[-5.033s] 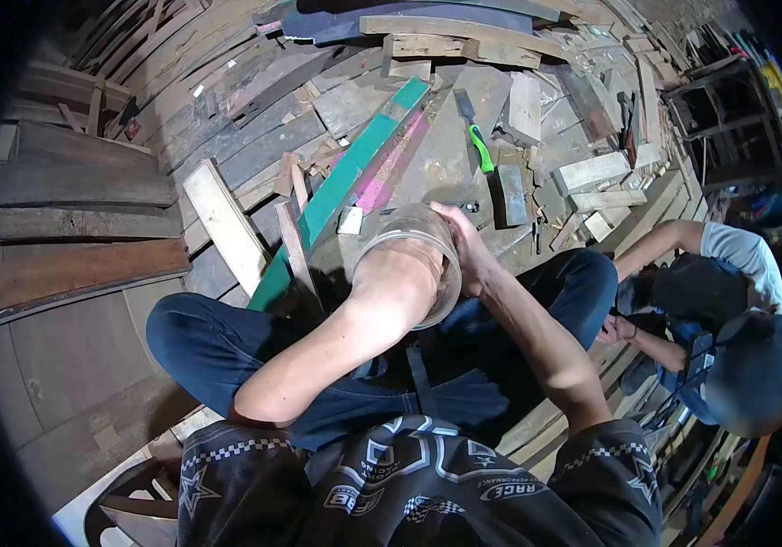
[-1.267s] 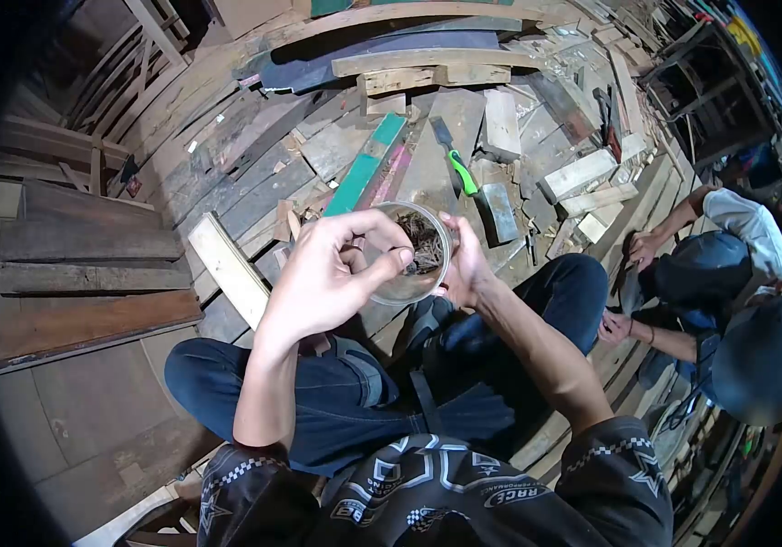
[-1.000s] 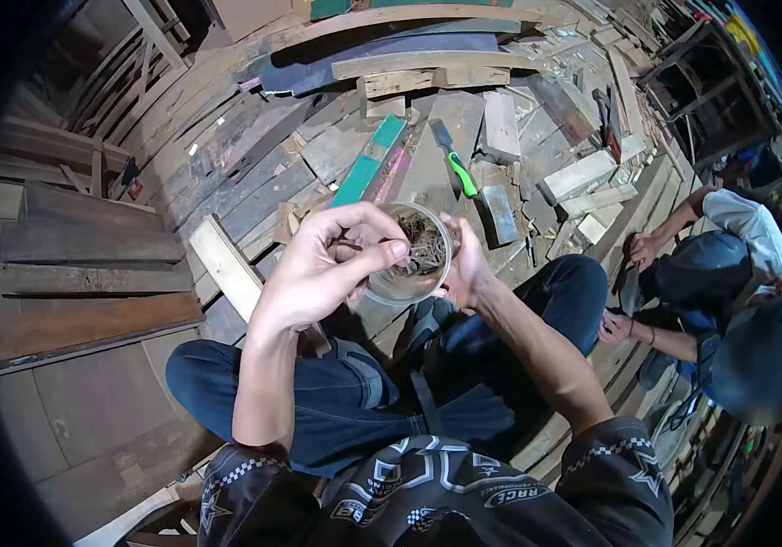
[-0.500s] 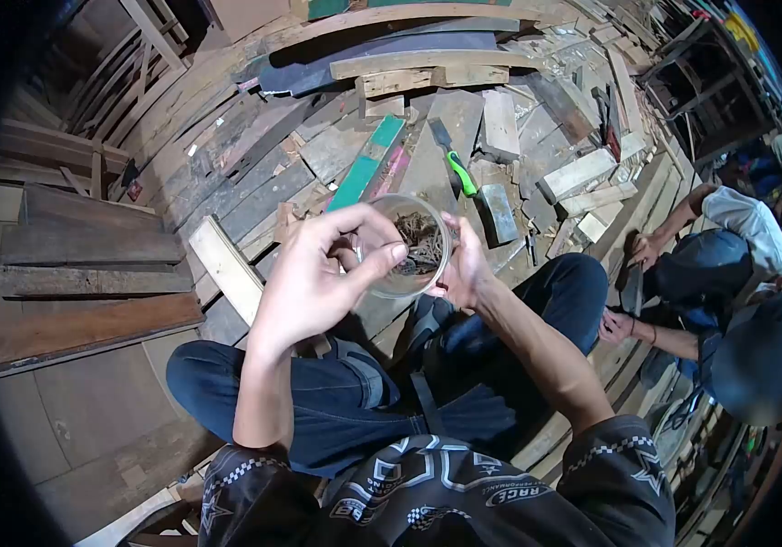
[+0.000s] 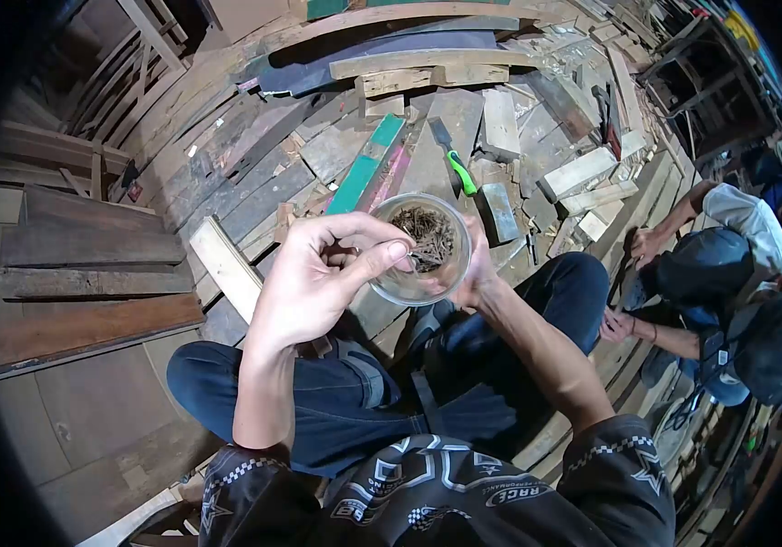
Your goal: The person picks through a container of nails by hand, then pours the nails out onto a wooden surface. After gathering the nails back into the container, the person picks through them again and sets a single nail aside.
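A clear round plastic container (image 5: 421, 294) holds many small brown nails or screws (image 5: 427, 235). My right hand (image 5: 478, 269) grips it from the right side, its fingers partly hidden behind the wall. At the left rim is my left hand (image 5: 323, 269), thumb and index finger pinched together just over the opening; whatever lies between them is too small to make out. Beyond the container, a chisel with a green handle (image 5: 461, 173) lies on a board, beside a grey metal-faced block (image 5: 499, 212). A green-painted wood strip (image 5: 354, 182) lies to its left.
Wood offcuts (image 5: 578, 173) are scattered on the plank floor at the right, near red-handled pliers (image 5: 612, 137). Stacked boards (image 5: 90, 242) lie at the left. A co-worker (image 5: 719, 264) sits at the right, both hands low near the planks. Long curved beams (image 5: 427, 64) lie ahead.
The container has moved slightly right and its opening now faces me more. My left hand's pinch has shifted a little right. The co-worker's head has turned or lowered.
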`<state>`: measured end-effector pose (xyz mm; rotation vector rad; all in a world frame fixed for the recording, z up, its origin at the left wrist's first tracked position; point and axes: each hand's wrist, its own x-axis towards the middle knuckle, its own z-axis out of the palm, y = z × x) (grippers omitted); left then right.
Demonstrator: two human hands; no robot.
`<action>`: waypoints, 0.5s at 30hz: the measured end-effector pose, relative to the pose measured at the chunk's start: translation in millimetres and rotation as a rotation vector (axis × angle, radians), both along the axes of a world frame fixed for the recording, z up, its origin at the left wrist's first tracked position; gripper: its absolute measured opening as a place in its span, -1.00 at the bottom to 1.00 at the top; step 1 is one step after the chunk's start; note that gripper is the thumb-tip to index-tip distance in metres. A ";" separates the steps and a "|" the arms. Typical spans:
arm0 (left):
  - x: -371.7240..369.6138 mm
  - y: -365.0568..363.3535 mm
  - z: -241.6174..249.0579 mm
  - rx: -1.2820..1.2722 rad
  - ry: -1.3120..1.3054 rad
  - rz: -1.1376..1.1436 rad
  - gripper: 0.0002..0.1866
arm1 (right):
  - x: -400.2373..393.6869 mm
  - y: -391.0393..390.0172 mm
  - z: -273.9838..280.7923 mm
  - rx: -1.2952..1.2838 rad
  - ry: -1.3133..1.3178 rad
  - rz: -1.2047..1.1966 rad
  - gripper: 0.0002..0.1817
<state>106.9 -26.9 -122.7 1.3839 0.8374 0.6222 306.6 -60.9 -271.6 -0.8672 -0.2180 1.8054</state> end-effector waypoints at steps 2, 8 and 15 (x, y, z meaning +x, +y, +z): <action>-2.2 1.7 0.1 -0.060 0.005 -0.020 -0.84 | 3.3 -0.2 -8.4 0.008 0.000 0.012 -0.19; -1.5 5.6 -15.5 0.070 -0.068 -0.034 -0.80 | 4.5 0.9 -11.7 0.025 0.037 0.008 -0.20; 0.0 2.8 -8.6 0.112 0.009 -0.038 -0.80 | 6.3 1.2 -9.5 0.033 0.079 0.010 -0.20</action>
